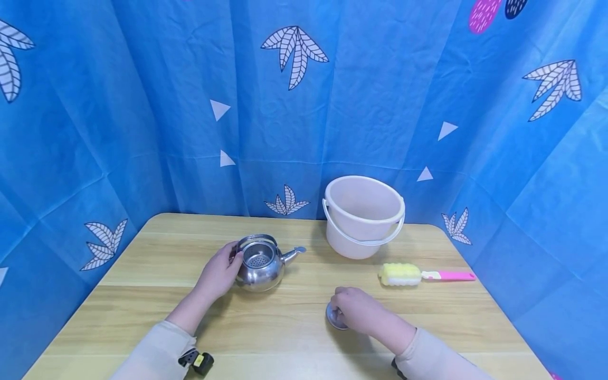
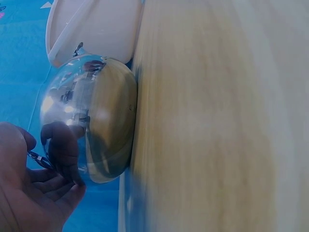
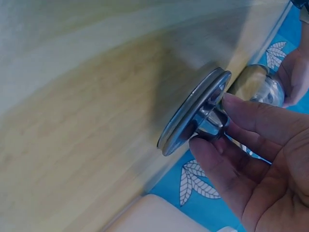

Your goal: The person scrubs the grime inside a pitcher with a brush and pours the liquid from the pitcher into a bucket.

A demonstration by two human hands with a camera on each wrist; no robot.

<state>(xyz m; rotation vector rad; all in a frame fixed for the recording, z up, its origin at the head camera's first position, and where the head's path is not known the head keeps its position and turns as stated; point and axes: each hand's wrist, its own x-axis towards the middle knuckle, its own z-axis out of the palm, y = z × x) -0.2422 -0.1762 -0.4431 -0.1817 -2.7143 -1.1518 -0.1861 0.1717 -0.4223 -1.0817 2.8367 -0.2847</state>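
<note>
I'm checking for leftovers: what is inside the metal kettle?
Inside the metal kettle, a perforated strainer shows through the open top; whatever lies beneath it is covered.

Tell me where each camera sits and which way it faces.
Head: worn on the head, looking forward and down at the table; left hand, right hand and both sleeves show.
Left wrist: worn there, looking at the kettle; the left hand shows.
Right wrist: worn there, looking at the lid; both hands show.
Both wrist views share the kettle and left hand.
</note>
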